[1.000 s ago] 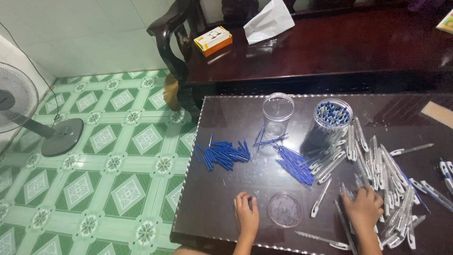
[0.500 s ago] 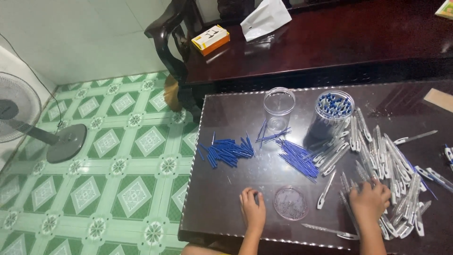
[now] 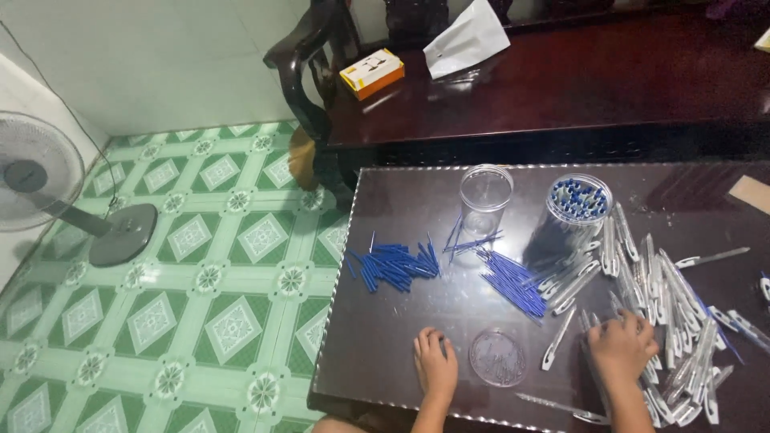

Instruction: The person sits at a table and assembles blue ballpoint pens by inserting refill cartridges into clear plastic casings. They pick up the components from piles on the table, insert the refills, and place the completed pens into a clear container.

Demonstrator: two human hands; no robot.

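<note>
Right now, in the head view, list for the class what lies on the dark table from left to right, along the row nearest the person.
left hand → round clear lid → single clear pen barrel → right hand → heap of clear pen barrels

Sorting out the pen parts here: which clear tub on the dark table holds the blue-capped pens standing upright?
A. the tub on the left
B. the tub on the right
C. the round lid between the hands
B: the right tub shows blue caps at its mouth; the left tub looks empty.

a fan [image 3: 40,172] (white), orange box [image 3: 371,73], dark chair [image 3: 309,88].
</note>
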